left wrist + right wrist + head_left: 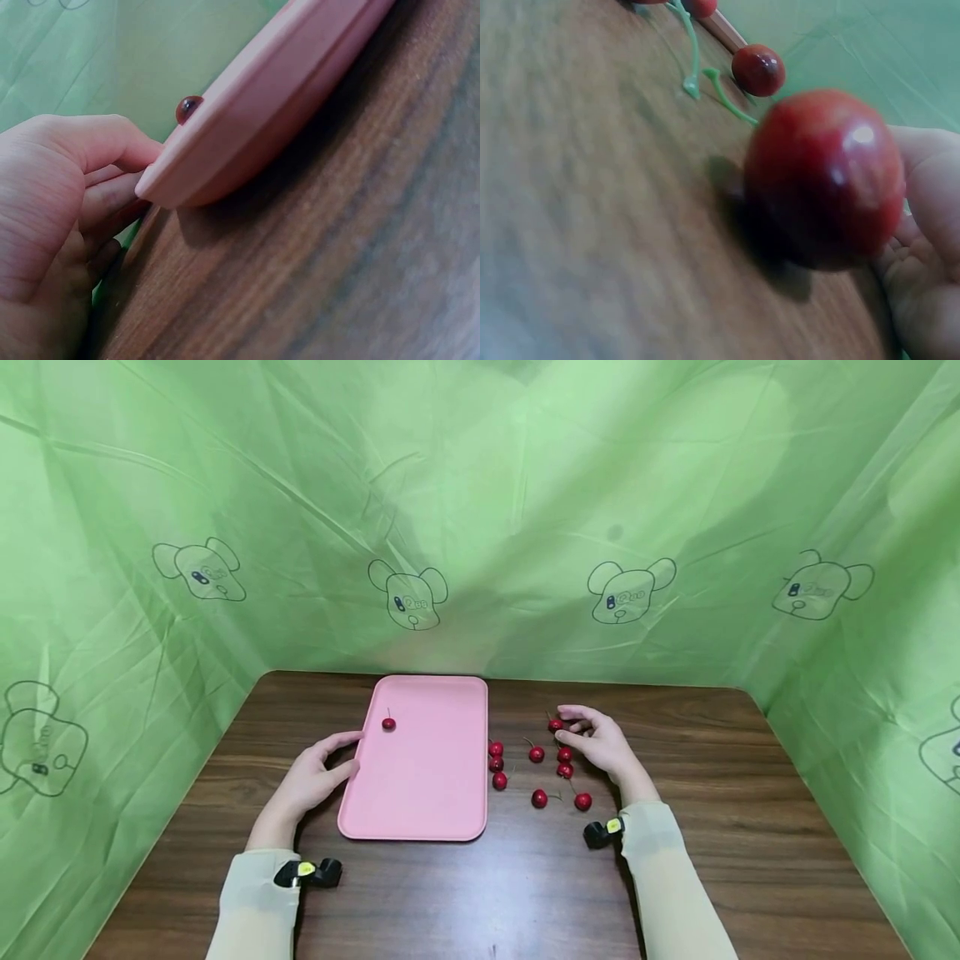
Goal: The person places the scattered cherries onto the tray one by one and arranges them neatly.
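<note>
A pink rectangular tray (431,777) lies on the table with one red cherry (388,724) near its upper left. My left hand (318,777) holds the tray's left rim, thumb and fingers at the edge; the left wrist view shows this hand (52,202) at the rim (225,127). Right of the tray, my right hand (600,745) reaches over the farthest loose cherry (555,725), thumb and forefinger on either side with a gap visible. In the right wrist view a large cherry (825,180) partly hides the hand (930,225).
Several more cherries with stems lie between the tray and my right hand, such as one cherry (536,754) and another cherry (582,802). Three cherries (497,763) sit close along the tray's right edge. A green cloth (517,610) encloses the brown wooden table (450,902).
</note>
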`<state>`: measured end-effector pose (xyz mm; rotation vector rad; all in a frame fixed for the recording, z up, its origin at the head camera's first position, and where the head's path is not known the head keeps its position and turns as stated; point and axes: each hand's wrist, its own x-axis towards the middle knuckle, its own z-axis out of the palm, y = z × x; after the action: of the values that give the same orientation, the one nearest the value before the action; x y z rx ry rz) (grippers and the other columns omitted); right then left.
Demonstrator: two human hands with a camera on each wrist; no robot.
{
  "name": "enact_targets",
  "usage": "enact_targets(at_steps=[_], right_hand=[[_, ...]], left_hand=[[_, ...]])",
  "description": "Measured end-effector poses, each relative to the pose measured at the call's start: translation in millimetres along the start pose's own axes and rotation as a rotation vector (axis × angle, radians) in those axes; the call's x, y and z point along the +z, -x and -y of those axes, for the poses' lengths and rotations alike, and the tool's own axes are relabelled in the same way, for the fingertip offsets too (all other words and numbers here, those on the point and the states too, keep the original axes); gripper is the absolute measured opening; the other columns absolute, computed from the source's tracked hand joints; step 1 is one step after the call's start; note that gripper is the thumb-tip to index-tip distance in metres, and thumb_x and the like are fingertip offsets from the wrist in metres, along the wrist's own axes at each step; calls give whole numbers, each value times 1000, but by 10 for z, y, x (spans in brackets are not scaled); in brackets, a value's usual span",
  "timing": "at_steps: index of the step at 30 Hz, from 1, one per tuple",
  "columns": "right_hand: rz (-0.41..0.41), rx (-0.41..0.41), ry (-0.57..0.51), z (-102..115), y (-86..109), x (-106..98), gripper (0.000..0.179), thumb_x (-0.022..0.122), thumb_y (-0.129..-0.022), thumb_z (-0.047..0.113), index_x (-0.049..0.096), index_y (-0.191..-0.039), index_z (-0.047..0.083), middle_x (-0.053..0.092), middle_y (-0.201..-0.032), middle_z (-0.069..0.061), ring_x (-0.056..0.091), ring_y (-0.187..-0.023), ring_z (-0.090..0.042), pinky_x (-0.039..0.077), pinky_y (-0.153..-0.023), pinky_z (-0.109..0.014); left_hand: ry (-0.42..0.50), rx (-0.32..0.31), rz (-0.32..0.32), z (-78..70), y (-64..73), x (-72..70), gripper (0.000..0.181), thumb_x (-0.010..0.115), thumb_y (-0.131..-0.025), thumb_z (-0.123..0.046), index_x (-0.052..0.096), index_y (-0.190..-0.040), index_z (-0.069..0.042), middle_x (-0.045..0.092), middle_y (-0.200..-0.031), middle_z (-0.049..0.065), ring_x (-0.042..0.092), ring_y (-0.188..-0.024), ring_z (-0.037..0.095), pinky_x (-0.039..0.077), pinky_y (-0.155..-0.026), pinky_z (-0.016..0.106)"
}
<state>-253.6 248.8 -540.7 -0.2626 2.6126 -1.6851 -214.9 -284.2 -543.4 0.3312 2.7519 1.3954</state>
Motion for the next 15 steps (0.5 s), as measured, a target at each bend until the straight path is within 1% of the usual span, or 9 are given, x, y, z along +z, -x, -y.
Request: enact_targets(at_steps=[1,2,4,8,11,13,15], right_hand=[[-4,-3,8,1,3,6,51,81,-100,10,66,-148,2,68,-144,-21,65,-118,-38,50,-93,-32],[-7,-4,10,3,9,10,51,82,-99,13,67,-147,5,69,-143,-19,66,-118,-37,50,-94,-32],[-10,-5,28,16,13,15,48,83,-99,15,69,-145,7,71,-141,-16,67,-117,-34,51,-94,-32],[-12,-8,45,43,9,26,45,83,-100,16,71,-142,9,73,-139,-13,67,-117,-32,51,-95,-34],[-16,-10,58,47,6,30,44,82,-100,15,72,-141,9,73,-138,-13,68,-116,-31,51,-95,-33],[-21,-4,63,43,11,26,44,83,-99,14,72,-141,8,74,-137,-13,68,-116,-32,51,-93,-30],[-29,4,62,38,18,23,44,84,-98,13,73,-140,8,75,-136,-12,69,-116,-32,51,-91,-28]], left_hand=[[2,-1,1,3,-1,1,51,74,-103,-11,63,-153,-9,64,-153,16,51,-149,37,37,-121,52],[2,-2,1,5,-1,2,51,74,-103,-12,63,-153,-10,64,-153,16,51,-149,37,38,-121,51],[-3,-1,-1,12,-3,0,51,74,-103,-12,63,-153,-10,64,-153,15,51,-149,36,38,-121,47],[-1,-4,-11,21,-10,-12,50,74,-103,-12,64,-152,-12,65,-152,13,52,-148,33,37,-118,30],[4,4,-14,23,-12,-14,51,75,-102,-10,64,-152,-11,65,-152,14,52,-147,33,35,-114,19],[14,8,-12,24,-12,-8,51,75,-102,-10,64,-152,-10,65,-152,14,52,-147,34,34,-112,16],[12,8,-7,26,-12,1,51,74,-102,-10,64,-152,-11,65,-152,14,52,-147,34,34,-112,16]])
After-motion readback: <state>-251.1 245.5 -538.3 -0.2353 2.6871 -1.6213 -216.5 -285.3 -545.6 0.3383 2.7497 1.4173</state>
